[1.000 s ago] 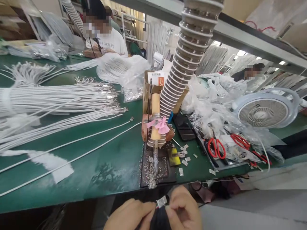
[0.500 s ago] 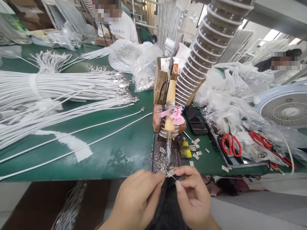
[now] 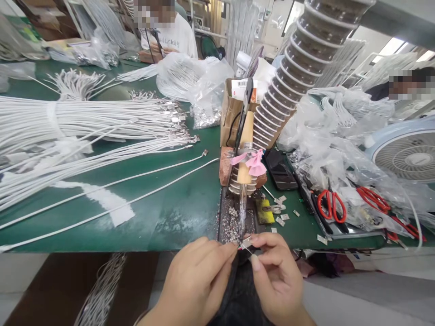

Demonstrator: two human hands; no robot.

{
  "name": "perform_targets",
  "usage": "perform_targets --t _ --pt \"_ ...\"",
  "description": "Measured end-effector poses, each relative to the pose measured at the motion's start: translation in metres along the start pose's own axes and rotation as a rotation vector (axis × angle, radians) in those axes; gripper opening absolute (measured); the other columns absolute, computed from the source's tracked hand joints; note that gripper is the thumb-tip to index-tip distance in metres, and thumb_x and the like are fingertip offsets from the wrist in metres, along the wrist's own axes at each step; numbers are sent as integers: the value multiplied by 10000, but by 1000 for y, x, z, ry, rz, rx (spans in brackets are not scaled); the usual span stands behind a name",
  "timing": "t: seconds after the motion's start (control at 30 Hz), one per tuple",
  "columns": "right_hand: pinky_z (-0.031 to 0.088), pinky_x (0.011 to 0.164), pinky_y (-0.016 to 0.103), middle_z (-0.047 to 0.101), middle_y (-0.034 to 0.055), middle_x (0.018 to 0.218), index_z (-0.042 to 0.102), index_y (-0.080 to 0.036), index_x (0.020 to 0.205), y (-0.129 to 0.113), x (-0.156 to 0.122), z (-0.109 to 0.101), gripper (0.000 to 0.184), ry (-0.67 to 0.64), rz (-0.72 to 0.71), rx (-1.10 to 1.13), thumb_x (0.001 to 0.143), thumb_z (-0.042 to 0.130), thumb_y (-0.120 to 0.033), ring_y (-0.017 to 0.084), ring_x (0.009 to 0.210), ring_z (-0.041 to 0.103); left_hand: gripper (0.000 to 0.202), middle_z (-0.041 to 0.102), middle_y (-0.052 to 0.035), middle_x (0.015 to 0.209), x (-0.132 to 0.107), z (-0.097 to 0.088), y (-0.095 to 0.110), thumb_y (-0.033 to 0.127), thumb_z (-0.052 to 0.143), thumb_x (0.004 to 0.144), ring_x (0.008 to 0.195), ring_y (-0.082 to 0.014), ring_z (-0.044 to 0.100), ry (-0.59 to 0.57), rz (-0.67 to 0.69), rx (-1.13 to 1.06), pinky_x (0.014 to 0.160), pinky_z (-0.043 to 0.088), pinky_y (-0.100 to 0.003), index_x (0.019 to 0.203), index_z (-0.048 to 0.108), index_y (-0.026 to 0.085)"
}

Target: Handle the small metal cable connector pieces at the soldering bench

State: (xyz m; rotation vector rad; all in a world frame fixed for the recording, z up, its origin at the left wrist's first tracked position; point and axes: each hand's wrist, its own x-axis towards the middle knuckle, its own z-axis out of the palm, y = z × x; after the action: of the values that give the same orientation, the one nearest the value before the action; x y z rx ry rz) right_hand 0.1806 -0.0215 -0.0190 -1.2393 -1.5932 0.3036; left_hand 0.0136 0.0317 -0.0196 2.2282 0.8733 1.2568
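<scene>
At the near edge of the tabletop (image 3: pixel 176 181), just under the downward tip of the iron (image 3: pixel 245 174), a small metal connector (image 3: pixel 247 242) sits between the two hands; whether the tip touches it, I cannot tell. The right hand (image 3: pixel 280 276) has its grip closed on a thin wire (image 3: pixel 249 250), held by thumb and forefinger and slanting up toward the connector. The left hand (image 3: pixel 197 276) has its grip pinched together at the connector's left side, with whatever lies between the fingertips hidden. A pink ribbon (image 3: pixel 256 163) is tied round the iron, which stands beside a brick (image 3: pixel 224 165) and the ribbed hose (image 3: pixel 306 59). A yellow sponge (image 3: pixel 264 211) lies near the right hand, among loose metal pieces; beyond are a phone (image 3: pixel 280 170) and red-handled scissors (image 3: pixel 331 206). White cables (image 3: pixel 118 117) lie bundled at left.
</scene>
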Motion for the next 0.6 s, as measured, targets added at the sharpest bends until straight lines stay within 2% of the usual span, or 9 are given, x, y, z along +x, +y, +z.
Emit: perform_targets --t 0.6 --pt "554 993 159 559 35 1057 509 -161 903 -1 2 -2 192 -31 -8 -19 848 496 23 49 1091 611 247 589 8 682 -2 -3 1 12 546 909 580 -156 488 -22 38 112 510 373 -284 1078 643 162"
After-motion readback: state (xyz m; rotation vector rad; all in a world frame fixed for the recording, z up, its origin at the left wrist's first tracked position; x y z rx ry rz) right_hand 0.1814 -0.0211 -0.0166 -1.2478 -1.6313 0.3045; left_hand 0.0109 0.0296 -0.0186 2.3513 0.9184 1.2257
